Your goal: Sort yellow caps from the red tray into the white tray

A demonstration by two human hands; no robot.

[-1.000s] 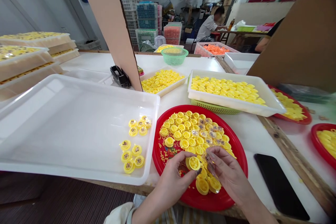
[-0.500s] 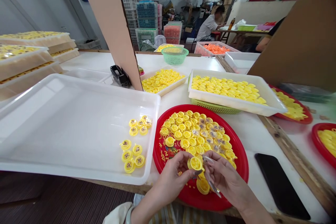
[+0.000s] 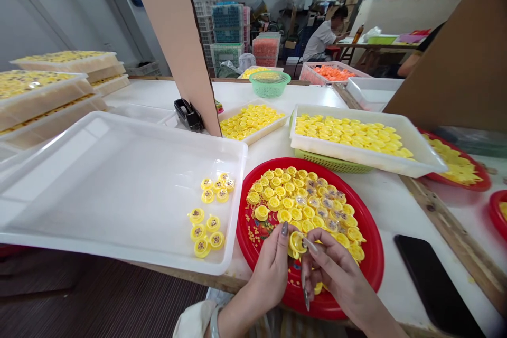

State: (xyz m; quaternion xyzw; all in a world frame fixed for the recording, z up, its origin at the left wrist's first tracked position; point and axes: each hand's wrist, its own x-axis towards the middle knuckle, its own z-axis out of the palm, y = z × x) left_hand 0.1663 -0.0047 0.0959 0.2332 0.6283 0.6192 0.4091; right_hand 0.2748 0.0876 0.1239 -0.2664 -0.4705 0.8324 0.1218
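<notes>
My left hand (image 3: 270, 263) holds a small yellow cup-shaped plastic piece (image 3: 296, 242) by its edge, above the red tray. My right hand (image 3: 336, 266) is closed around silver tweezers (image 3: 306, 290), whose end points downward. Its thumb and forefinger meet the right side of the yellow piece, where a small dark print shows; whether they pinch a separate part there I cannot tell. Under both hands lies the round red tray (image 3: 374, 253), full of similar yellow cups, some under clear discs with dark prints. Tiny yellowish bits are scattered at its left.
At left, a large white tray (image 3: 119, 195) holds several yellow pieces with printed faces. Behind the red tray stands a white tray of yellow parts (image 3: 352, 134) on a green basket. A black phone (image 3: 431, 280) lies at right. Cardboard panels (image 3: 170, 26) rise either side; a person (image 3: 322, 39) sits far back.
The yellow piece has turned, and my right fingertips now press at its side with a dark print there. My left thumb has lifted upward. The view has shifted slightly.
</notes>
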